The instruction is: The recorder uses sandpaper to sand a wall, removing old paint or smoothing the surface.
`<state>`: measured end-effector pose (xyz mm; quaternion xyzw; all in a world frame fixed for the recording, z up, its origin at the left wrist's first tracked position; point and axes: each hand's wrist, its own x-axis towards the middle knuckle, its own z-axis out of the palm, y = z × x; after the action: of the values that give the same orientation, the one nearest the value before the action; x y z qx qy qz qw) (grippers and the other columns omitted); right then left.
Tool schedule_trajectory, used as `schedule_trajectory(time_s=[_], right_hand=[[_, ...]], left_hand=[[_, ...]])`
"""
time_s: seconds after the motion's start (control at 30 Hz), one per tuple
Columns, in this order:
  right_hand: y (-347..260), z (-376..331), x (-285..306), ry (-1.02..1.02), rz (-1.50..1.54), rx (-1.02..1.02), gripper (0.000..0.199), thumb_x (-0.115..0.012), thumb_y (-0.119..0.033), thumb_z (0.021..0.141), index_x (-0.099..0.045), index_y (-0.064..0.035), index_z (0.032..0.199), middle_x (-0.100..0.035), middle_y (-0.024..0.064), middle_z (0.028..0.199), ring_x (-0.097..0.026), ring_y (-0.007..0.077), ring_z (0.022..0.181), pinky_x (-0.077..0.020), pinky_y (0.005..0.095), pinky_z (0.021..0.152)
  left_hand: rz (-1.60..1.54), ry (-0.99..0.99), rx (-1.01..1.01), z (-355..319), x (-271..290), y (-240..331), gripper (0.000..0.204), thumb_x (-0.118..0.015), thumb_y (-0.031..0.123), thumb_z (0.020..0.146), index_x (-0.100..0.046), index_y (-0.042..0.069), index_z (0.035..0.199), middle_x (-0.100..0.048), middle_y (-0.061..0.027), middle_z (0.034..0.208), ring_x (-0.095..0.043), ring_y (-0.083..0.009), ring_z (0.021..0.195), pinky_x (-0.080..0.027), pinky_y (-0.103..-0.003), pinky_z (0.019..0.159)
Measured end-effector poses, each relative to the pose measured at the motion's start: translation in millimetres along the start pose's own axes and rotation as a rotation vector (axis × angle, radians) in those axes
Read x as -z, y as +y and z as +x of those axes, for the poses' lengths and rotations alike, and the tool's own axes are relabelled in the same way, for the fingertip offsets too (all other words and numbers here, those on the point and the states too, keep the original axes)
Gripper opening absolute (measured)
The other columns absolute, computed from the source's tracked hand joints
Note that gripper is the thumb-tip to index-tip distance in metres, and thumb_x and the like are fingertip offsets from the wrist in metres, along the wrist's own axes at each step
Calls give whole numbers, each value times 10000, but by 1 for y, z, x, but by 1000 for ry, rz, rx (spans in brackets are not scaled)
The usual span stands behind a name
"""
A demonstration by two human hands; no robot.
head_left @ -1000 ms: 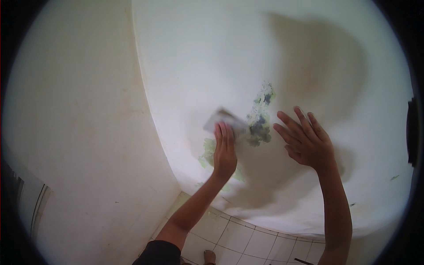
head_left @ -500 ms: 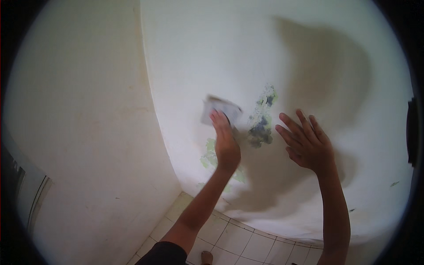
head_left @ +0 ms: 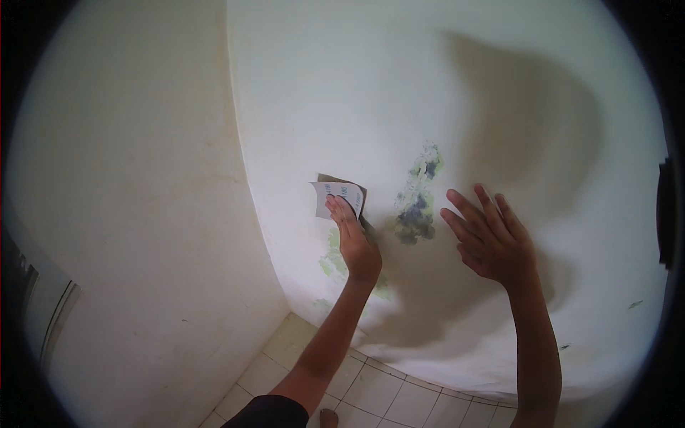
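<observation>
Pressed against the white wall (head_left: 342, 93) is a sheet of sandpaper (head_left: 344, 188), pale-backed with a dark edge curling up. My left hand (head_left: 360, 248) holds it there, fingers together and laid over its back. Just right of it, a flaking patch (head_left: 416, 214) shows grey and green where the paint has come away. Below the sheet, a pale green bare patch (head_left: 331, 258) is partly covered by my left hand and wrist. My right hand (head_left: 499, 246) is open with fingers spread, at the wall right of the flaking patch, holding nothing.
A second wall (head_left: 135, 164) meets this one at a corner on the left. White floor tiles (head_left: 374, 385) lie below, with part of a foot (head_left: 328, 418) at the lower edge. A dark object (head_left: 665, 214) sits at the far right rim. Shadows fall across the wall.
My left hand and the sandpaper have shifted down and left on the wall, and the sheet is less blurred. My right hand stays at about the same spot.
</observation>
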<state>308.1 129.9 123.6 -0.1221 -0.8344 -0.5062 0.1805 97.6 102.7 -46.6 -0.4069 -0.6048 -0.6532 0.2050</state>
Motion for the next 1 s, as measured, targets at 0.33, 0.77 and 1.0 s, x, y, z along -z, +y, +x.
schedule_trajectory(time_s=[0.33,0.77,1.0], right_hand=[[1,-2,0,30,-3,5,499,-486,-257,916,-479,-214,1413,-460,-34,1509,-475,215,1352,-325,390,1164],[2,-3,1,40,-11,-4,480,-489,-238,925,-486,-201,1404,-491,-26,1485,-488,218,1342,-337,394,1154],[0,0,-3,70,3,3,462,-474,-254,940,-493,-189,1397,-489,-25,1487,-493,219,1338,-329,389,1159]], left_hand=[[-86,47,135,2,-8,-13,654,-323,-175,839,-222,-129,1484,-210,-352,1542,-188,-467,1458,-190,-454,1206],[-42,-66,37,-17,0,25,660,-379,-170,824,-230,-152,1467,-249,-396,1498,-232,-507,1427,-231,-505,1183],[-307,108,183,-67,-36,56,669,-386,-178,818,-254,-129,1472,-235,-379,1517,-204,-506,1439,-197,-502,1199]])
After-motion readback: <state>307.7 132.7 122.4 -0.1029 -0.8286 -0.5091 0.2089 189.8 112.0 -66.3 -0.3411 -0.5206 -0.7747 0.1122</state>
